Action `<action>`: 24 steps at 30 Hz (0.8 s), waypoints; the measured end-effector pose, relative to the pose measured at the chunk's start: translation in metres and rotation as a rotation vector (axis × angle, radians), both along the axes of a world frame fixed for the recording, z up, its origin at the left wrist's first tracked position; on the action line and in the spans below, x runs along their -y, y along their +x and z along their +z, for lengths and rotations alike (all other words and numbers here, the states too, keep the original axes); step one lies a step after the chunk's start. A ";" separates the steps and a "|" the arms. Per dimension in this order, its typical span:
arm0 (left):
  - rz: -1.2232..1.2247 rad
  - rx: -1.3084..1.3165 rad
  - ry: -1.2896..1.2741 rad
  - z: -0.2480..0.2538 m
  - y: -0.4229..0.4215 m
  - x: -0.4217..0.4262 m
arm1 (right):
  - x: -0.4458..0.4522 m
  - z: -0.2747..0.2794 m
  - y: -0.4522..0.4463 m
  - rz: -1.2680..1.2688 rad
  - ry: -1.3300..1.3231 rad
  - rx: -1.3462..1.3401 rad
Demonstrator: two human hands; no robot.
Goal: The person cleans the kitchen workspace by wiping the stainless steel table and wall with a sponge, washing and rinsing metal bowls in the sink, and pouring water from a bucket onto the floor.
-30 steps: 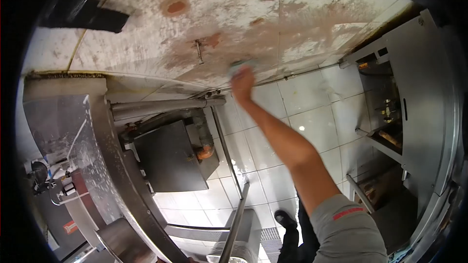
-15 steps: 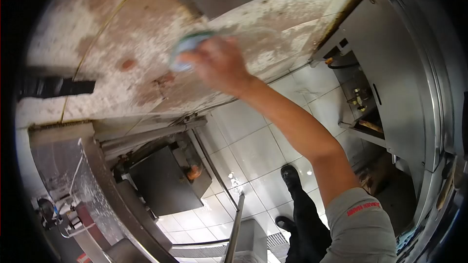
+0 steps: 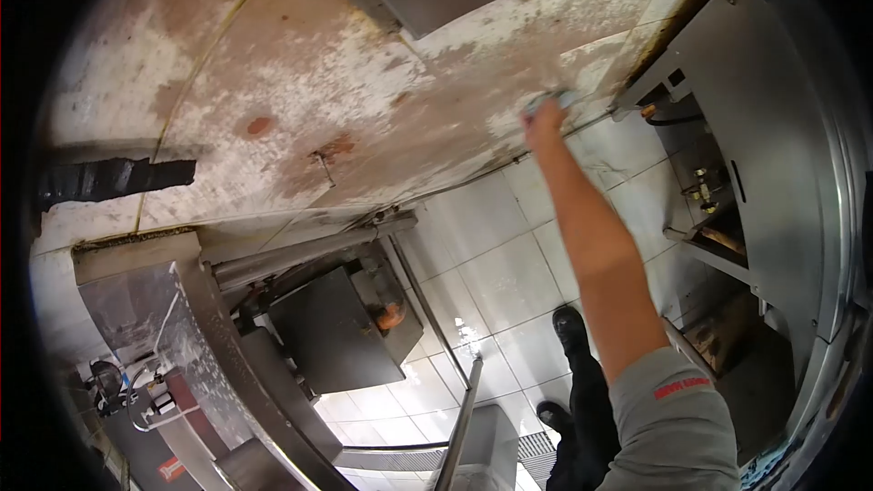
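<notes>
My right hand (image 3: 546, 120) is closed around a small grey-green scrubbing pad (image 3: 566, 98), which lies against the low right part of a stained wall (image 3: 436, 109). The arm reaches up from the lower right in a grey sleeve. Brown patches and whitish residue cover the tiles. To the left of the hand, a short metal bolt (image 3: 324, 169) sticks out of the wall. The pad is small and partly hidden by the fingers. My left hand is out of view.
A steel appliance (image 3: 782, 145) with exposed valves stands at the right. On the left are a steel counter (image 3: 218, 345), a dark box (image 3: 336, 332) and a pipe (image 3: 309, 250). A metal leg (image 3: 461, 423) rises near two black shoes on the white tiled floor (image 3: 509, 277).
My right hand swept left and up across the wall with the pad, then moved back right and farther away. The camera view also shifted.
</notes>
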State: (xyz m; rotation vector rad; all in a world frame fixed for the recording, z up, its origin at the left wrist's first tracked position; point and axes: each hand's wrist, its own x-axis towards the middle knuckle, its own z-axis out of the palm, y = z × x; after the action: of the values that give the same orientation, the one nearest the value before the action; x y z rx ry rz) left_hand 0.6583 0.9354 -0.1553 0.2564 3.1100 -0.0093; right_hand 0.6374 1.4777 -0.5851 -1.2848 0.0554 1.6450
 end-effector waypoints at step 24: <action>0.200 0.055 -0.141 -0.001 0.000 0.004 | 0.335 0.032 -0.287 0.510 0.509 0.277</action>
State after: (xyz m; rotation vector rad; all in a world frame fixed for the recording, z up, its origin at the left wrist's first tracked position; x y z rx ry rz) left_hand 0.6581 0.9317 -0.1559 -0.0567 3.0461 -0.2127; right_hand 0.3508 1.1430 -0.5527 -1.1614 -0.8680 1.7199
